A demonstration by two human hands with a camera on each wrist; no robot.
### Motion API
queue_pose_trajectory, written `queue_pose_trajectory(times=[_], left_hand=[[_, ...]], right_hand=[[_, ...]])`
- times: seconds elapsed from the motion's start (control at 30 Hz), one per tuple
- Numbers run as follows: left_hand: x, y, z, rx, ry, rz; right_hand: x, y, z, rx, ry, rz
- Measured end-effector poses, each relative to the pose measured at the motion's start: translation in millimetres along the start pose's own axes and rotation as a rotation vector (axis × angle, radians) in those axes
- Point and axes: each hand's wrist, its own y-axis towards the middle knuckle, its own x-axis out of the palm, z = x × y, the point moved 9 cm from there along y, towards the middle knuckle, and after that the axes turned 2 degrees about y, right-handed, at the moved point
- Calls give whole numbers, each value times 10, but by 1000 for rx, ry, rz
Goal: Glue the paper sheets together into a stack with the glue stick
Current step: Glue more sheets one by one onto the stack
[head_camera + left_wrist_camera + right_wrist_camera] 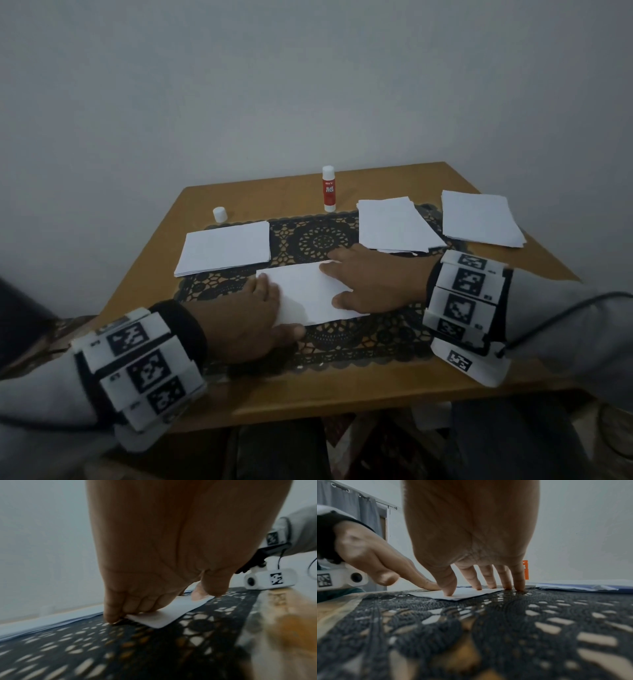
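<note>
- Grey wall stands behind a small wooden worktop [342, 394], and a dark lace mat [359, 342] lies across its middle.
- One paper sheet [308, 294] lies flat on the mat, near the front edge, between both hands.
- Left hand [246, 322] rests on the sheet's left end. Its grip is apart, with fingers [116, 609] straight and pressing down, and nothing is held.
- Right hand [376, 281] rests on the sheet's right end. Its grip is apart too, with spread fingertips [448, 592] touching the paper and the mat.
- Three piles of paper wait near by: a left pile [226, 248] just behind the sheet, a middle pile [394, 222] and a far right pile [479, 219].
- Standing upright at the back is the glue stick [329, 188], well apart from both hands. Its white cap [219, 214] sits by itself to the left, so I think the stick is uncapped.
- Paper like this is very light, thin and floppy. It probably slides easily and can crease or tear.
- I would hold it flat with soft, straight fingers near the edges, or lift it by a corner.
- Sticky glue may grab too soon, so line up the edges first.
- Glue sticks are small, hard and light, so take hold round the middle.
</note>
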Motion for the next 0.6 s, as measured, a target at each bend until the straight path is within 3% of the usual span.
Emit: queue_pose_trajectory(times=[0.13, 0.33, 0.6], left_hand=[[-103, -3, 287, 140, -44, 50], [-531, 278, 124, 113, -41, 329], [-598, 457, -150, -8, -111, 277]], right_hand=[[-65, 30, 8, 2, 28, 82], [-126, 51, 47, 49, 68, 175], [-164, 29, 119, 92, 104, 173]])
